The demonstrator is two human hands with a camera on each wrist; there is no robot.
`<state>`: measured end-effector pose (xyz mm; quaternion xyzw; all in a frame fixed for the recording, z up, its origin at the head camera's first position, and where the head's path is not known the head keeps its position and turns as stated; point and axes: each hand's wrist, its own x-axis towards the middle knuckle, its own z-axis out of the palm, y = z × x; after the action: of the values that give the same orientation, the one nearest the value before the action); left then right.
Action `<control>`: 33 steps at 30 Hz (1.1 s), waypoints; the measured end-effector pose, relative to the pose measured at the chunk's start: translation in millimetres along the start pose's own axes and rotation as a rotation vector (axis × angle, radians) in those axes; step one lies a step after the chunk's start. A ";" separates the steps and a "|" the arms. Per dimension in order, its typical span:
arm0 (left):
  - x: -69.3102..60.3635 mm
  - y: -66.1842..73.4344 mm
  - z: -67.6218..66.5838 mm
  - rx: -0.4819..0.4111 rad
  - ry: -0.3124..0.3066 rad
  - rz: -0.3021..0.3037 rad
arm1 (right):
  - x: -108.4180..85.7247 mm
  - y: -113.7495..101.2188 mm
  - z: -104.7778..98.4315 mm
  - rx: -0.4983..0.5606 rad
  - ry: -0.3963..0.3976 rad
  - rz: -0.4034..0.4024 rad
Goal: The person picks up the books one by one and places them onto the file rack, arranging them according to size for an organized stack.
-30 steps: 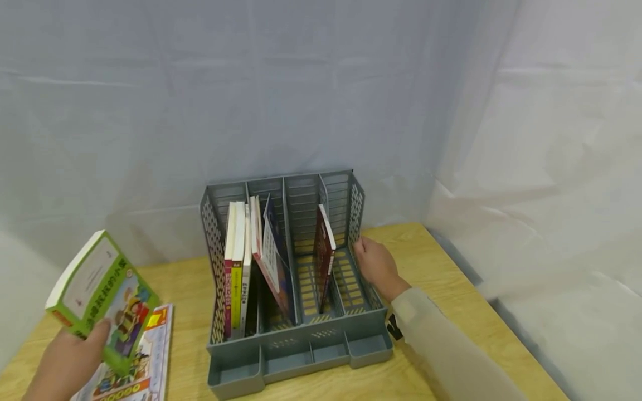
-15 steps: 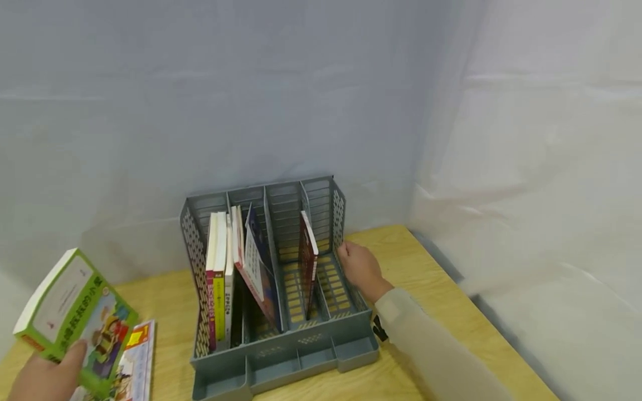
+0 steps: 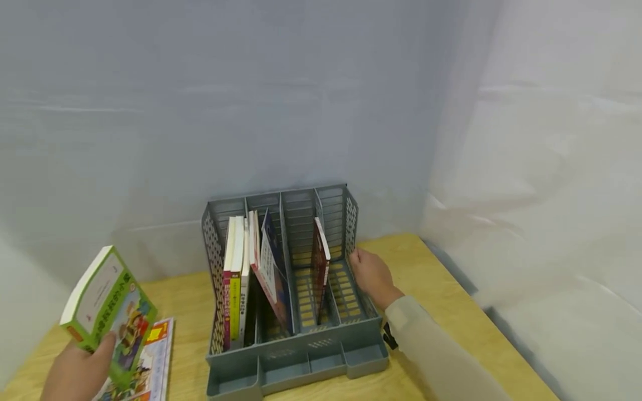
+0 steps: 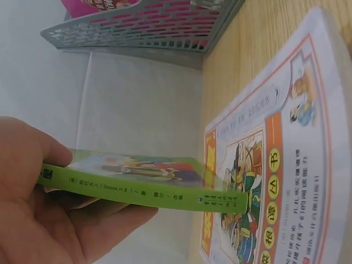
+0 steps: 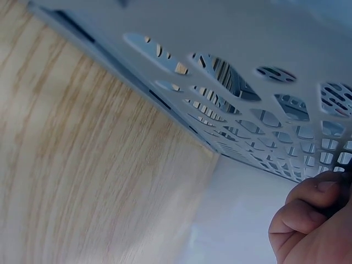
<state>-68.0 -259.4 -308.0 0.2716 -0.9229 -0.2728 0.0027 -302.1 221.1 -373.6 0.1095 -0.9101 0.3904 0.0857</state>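
My left hand (image 3: 80,365) grips a thick green book (image 3: 112,312), thumb on its picture cover, above another illustrated book (image 3: 159,353) lying on the table. In the left wrist view the green spine (image 4: 148,195) faces the camera. My right hand (image 3: 373,275) holds the right side wall of a grey desk organizer (image 3: 296,356); in the right wrist view its curled fingers (image 5: 308,206) are at the perforated wall (image 5: 258,124). Upright books (image 3: 236,289) fill the leftmost compartment, leaning books (image 3: 271,278) the second, and one dark red book (image 3: 321,267) tilts in the third.
The wooden table (image 3: 401,262) ends at a right edge beside a pale sheet wall (image 3: 541,234). A grey sheet (image 3: 281,111) hangs behind the organizer. Small trays (image 3: 286,376) run along the organizer's front.
The view swung right and back left, shifting everything in the frame. Both hands keep their grips, and the books in the organizer stay where they were.
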 end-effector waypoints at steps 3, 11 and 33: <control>-5.5 -0.1 -2.1 -0.026 -0.020 0.021 | 0.4 -0.8 0.4 0.011 -0.002 -0.010; -27.7 20.6 -10.3 -0.139 0.156 0.046 | -0.6 -0.5 -1.3 -0.011 -0.010 0.013; -120.7 159.9 -14.5 -0.766 0.778 1.003 | -1.5 -3.6 -3.2 0.009 -0.008 -0.014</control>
<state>-42.8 -93.5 -197.6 -0.1254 -0.7086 -0.4257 0.5486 -299.4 221.2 -369.3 0.1178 -0.9078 0.3936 0.0841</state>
